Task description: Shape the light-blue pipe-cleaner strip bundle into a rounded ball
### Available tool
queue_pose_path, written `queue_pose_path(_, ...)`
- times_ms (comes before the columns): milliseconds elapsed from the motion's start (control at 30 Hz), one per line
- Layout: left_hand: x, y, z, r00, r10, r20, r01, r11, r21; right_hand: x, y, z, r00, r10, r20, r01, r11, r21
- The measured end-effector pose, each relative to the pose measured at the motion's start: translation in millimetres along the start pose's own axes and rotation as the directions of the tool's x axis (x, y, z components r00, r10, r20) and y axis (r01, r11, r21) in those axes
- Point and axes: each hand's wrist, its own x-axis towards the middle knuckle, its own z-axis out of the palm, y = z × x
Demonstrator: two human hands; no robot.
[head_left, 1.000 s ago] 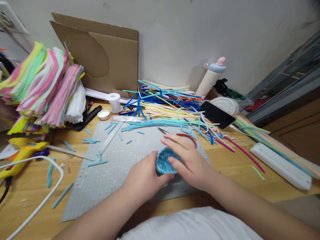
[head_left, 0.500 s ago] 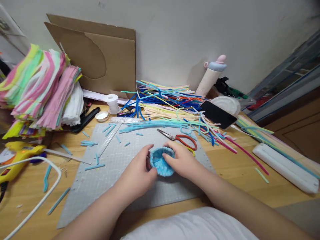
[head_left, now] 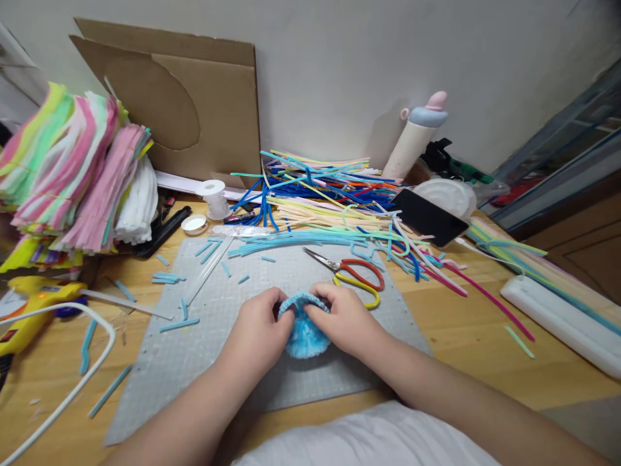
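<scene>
A small blue fuzzy cup (head_left: 307, 336), seemingly made of pipe cleaners, is held between both hands above the grey cutting mat (head_left: 233, 375). My left hand (head_left: 262, 320) grips its left side, thumb on the rim and fingers mostly hidden behind. On the other side my right hand (head_left: 342, 317) pinches the rim, with the thumb inside the hollow. The cup's open side faces me, and its far rim bends inward between the thumbs. Beyond my right hand lie scissors (head_left: 359, 275) with red and yellow handles, blades pointing left.
Short blue pipe cleaner pieces (head_left: 179, 325) are scattered at left, near a yellow glue gun (head_left: 36, 304) with a white cable. Behind the mat lie piles of coloured pipe cleaners (head_left: 330, 188), a phone (head_left: 429, 217) and a bottle (head_left: 412, 139). A white power strip (head_left: 557, 323) sits at right.
Both hands have drawn closer together on the blue cup, whose far rim now folds inward. The cup has come slightly nearer to me, and the scissors' yellow handle shows more fully.
</scene>
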Motion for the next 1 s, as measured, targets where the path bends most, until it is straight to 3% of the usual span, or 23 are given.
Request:
queue_pose_path(300, 1, -3, 2.1, 0.999, 0.028, 0.043, -0.025, 0.998, -0.056, 2, 1, 0, 0.993, 0.002, 0.114, -0.008, 0.999, 0.050)
queue_pose_path(500, 1, -4, 1.2, 1.000, 0.006, 0.003, -0.006, 0.992, -0.126, 4, 2, 1, 0.989, 0.084, 0.121, -0.104, 0.981, 0.167)
queue_pose_path(600, 1, -2, 1.3, 0.999, 0.027, -0.029, -0.030, 0.994, -0.106, 4, -1, 2, 0.991, 0.108, 0.082, -0.121, 0.978, 0.172)
queue_pose_path(733, 0, 1, 1.4, 0.992, 0.104, -0.074, -0.108, 0.993, -0.042, 0, -3, 6, 1.000, 0.012, -0.024, -0.007, 0.980, 0.199)
queue_pose_path(833, -5, 1, 1.8, 0.922, 0.319, -0.221, -0.345, 0.934, -0.090, -6, -1, 8, 0.983, -0.159, -0.088, 0.175, 0.959, 0.221)
queue_pose_path(900, -10, 0, 2.1, 0.823, 0.465, -0.325, -0.514, 0.854, -0.081, -10, 1, 7, 0.938, -0.315, -0.147, 0.337, 0.927, 0.164)
queue_pose_path(1000, -17, -1, 1.5, 0.697, 0.596, -0.398, -0.656, 0.755, -0.018, -16, 4, 4, 0.867, -0.461, -0.191, 0.477, 0.877, 0.049)
